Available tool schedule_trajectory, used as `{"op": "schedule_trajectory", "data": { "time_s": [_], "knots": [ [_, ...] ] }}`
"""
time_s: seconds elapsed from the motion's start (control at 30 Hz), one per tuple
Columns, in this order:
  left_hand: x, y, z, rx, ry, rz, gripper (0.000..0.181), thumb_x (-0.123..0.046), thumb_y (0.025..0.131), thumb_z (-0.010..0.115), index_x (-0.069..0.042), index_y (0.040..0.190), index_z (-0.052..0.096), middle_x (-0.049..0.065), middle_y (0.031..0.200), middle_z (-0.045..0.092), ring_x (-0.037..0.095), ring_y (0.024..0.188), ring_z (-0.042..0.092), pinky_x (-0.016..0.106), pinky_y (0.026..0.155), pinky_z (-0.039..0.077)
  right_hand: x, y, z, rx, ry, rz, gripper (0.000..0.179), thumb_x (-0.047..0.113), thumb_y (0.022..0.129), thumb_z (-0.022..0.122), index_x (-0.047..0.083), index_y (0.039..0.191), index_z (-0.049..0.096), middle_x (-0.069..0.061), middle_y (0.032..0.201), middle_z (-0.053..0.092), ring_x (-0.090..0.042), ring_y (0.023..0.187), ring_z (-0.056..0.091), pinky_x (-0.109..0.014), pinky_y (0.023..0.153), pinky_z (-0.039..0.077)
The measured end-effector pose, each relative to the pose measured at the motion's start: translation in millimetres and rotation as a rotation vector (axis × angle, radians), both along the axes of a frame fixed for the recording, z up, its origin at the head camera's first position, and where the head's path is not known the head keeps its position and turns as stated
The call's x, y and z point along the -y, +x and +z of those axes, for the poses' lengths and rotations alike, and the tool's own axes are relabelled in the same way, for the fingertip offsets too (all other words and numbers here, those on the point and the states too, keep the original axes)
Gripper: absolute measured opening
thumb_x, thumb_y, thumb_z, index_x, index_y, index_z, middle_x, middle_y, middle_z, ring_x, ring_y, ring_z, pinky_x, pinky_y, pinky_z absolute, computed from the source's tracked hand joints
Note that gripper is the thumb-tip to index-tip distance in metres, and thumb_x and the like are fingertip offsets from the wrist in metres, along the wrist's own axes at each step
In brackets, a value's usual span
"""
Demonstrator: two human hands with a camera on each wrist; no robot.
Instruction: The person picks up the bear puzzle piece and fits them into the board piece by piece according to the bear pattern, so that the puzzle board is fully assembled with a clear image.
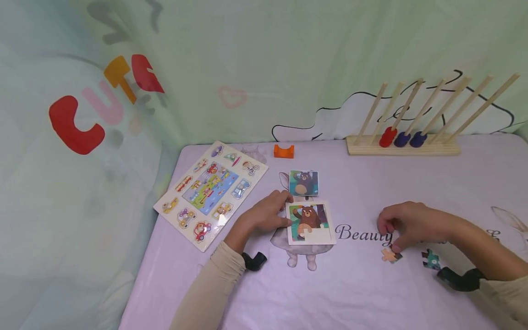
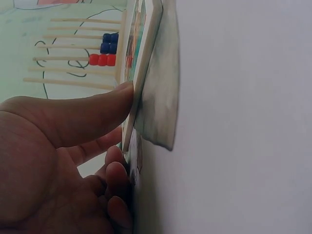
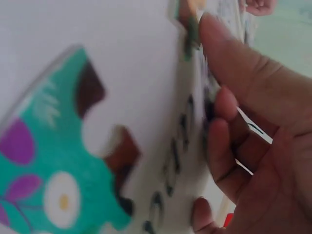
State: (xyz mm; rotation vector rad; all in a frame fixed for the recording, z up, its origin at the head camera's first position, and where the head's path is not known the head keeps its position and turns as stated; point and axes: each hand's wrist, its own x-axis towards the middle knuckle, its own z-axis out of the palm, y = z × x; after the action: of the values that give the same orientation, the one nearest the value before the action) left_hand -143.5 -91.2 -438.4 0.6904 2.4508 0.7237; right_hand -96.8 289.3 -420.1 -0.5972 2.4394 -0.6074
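Note:
The bear jigsaw tray [image 1: 319, 238], a white-framed board with its lower right part bare, lies flat on the table. My left hand [image 1: 268, 213] holds its upper left corner, with the thumb [image 2: 109, 105] against the side edge and the other fingers around the corner. Farther right, my right hand [image 1: 410, 224] touches a tan and brown jigsaw piece [image 1: 388, 255] with the thumb, while its other fingers curl loosely above the cloth. Beside that hand lies a teal jigsaw piece [image 1: 432, 260], which shows a white flower close up in the right wrist view.
A bear picture card [image 1: 304, 183] lies just beyond the tray. To the left is a wooden vehicle peg puzzle [image 1: 210, 192]. At the back stand an orange notched block [image 1: 283, 151] and a wooden bead rack [image 1: 354, 149] with tall rods and red and blue beads.

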Motion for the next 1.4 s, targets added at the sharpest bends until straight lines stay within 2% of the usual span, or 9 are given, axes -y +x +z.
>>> {"op": "schedule_trajectory", "data": {
  "time_s": [0.1,0.27,0.53,0.8,1.07,1.4],
  "knots": [
    [-0.2,0.4,0.8,0.003,0.002,0.002,0.049,-0.024,0.094,0.073,-0.014,0.136,0.050,0.002,0.110,0.051,0.016,0.100,0.050,0.028,0.086,0.043,-0.6,-1.2,-2.7,-0.001,0.000,-0.003,0.032,0.036,0.072,0.091,0.031,0.089,0.064,0.011,0.080,0.054,-0.004,0.077,0.049,-0.022,0.064,0.040],
    [0.0,0.6,1.1,0.000,0.006,0.001,0.049,-0.024,0.094,0.073,-0.014,0.136,0.050,0.002,0.110,0.051,0.016,0.100,0.050,0.028,0.086,0.043,-3.3,-6.2,-2.8,0.015,-0.057,0.016,0.019,0.031,0.085,0.083,0.030,0.090,0.064,0.011,0.075,0.054,-0.003,0.073,0.051,-0.021,0.062,0.043],
    [0.3,1.0,1.1,0.013,0.008,0.005,0.050,-0.024,0.094,0.073,-0.014,0.137,0.049,0.002,0.111,0.051,0.016,0.100,0.050,0.028,0.086,0.043,-4.1,-9.0,-3.3,0.047,-0.067,0.042,0.037,0.028,0.072,0.092,0.029,0.094,0.063,0.009,0.079,0.056,-0.005,0.074,0.051,-0.021,0.062,0.042],
    [-0.3,1.0,4.0,0.014,0.011,0.008,0.050,-0.023,0.094,0.073,-0.014,0.137,0.049,0.003,0.111,0.051,0.017,0.100,0.051,0.029,0.087,0.043,-3.1,-9.5,0.8,0.061,-0.077,0.041,0.034,0.024,0.074,0.091,0.026,0.093,0.063,0.008,0.078,0.056,-0.005,0.072,0.051,-0.021,0.062,0.042],
    [0.2,2.3,3.5,0.035,0.017,0.023,0.049,-0.024,0.094,0.074,-0.016,0.136,0.050,0.002,0.109,0.050,0.016,0.100,0.051,0.028,0.086,0.043,-2.2,-7.7,-2.0,0.073,-0.057,0.014,0.034,0.020,0.073,0.091,0.024,0.092,0.063,0.007,0.078,0.056,-0.004,0.072,0.050,-0.022,0.061,0.043],
    [0.3,2.0,3.2,0.027,0.015,0.017,0.049,-0.024,0.094,0.073,-0.015,0.136,0.050,0.002,0.109,0.050,0.017,0.100,0.050,0.029,0.086,0.043,-5.5,-12.2,-5.0,0.064,-0.085,0.036,0.030,0.027,0.079,0.087,0.023,0.090,0.060,0.009,0.077,0.055,-0.004,0.072,0.052,-0.022,0.061,0.043]
  ]
}}
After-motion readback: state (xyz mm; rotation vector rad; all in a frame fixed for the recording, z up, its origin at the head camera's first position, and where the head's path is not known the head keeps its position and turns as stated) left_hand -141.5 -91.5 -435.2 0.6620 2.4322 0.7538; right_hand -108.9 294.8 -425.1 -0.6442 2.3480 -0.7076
